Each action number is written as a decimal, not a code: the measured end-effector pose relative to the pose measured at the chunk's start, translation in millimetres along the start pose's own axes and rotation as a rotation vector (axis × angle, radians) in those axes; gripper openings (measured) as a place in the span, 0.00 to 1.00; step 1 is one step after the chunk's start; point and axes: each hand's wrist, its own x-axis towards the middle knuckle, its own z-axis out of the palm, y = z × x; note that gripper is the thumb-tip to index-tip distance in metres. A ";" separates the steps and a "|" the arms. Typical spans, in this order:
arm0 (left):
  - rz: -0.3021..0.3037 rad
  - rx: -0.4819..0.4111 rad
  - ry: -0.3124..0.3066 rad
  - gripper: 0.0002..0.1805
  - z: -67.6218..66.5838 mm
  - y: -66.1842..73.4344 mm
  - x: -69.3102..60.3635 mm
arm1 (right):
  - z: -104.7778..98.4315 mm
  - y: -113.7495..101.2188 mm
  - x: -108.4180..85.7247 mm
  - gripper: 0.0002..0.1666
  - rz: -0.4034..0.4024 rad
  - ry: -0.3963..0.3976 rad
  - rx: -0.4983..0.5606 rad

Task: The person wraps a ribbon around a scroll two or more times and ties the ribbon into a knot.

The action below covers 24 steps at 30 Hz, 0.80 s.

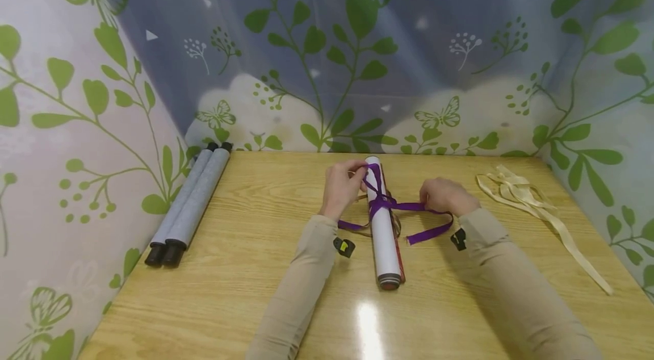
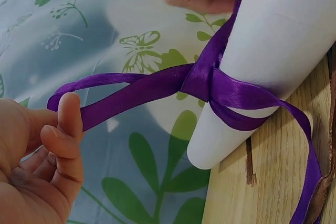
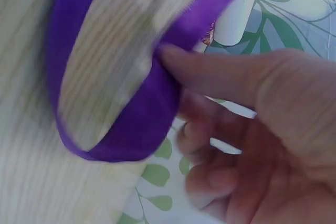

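Observation:
A white paper roll (image 1: 385,243) lies lengthwise on the table with a purple ribbon (image 1: 379,205) knotted around its middle. At the far end, my left hand (image 1: 339,185) pinches a loop of that ribbon. The left wrist view shows the loop (image 2: 131,95) stretched from the knot to my fingertips (image 2: 70,111). My right hand (image 1: 448,196) holds the ribbon's other side pulled out to the right. Between thumb and fingers the strip (image 3: 149,108) is gripped, and its loose tail curves back to the table. A reddish strip (image 1: 401,270) shows along the roll's right side.
Two grey rolls with black ends (image 1: 196,201) lie side by side at the table's left edge. A heap of cream ribbon (image 1: 521,192) lies on the right, one tail trailing toward the front. Brown ribbon (image 1: 397,225) shows beside the white roll. Patterned curtains stand behind the table (image 1: 245,286).

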 end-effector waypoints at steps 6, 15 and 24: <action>0.006 0.019 -0.003 0.09 -0.2 -0.1 0.8 | 3.3 -12.5 6.6 0.07 -0.197 0.153 0.174; 0.005 -0.002 -0.017 0.09 0.1 1.8 2.6 | 14.6 -39.0 14.9 0.08 -0.302 0.265 0.279; -0.005 0.009 -0.026 0.09 -0.5 0.8 0.9 | 25.6 -42.7 24.8 0.04 -0.238 0.344 0.318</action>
